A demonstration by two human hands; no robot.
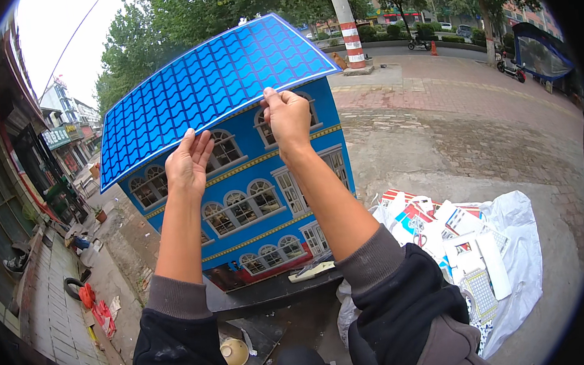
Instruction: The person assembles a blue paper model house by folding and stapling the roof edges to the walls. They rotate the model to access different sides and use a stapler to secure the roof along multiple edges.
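Note:
In front of me stands a blue model house with rows of printed arched windows and yellow trim bands. A blue tile-patterned roof panel with a pale border lies sloped across its top. At the panel's near edge, my left hand has its thumb on the rim and its fingers loosely bent just under it. Farther right, my right hand pinches the same edge, thumb on top and fingers curled below. A pale yellow, long flat object rests on the dark base by the house's lower right front.
On the ground to the right, a white plastic sheet bears printed cut pieces and red-handled scissors. A cream bowl-like object sits low near my left forearm. Beyond are a red-and-white banded pole, paving and a parked scooter.

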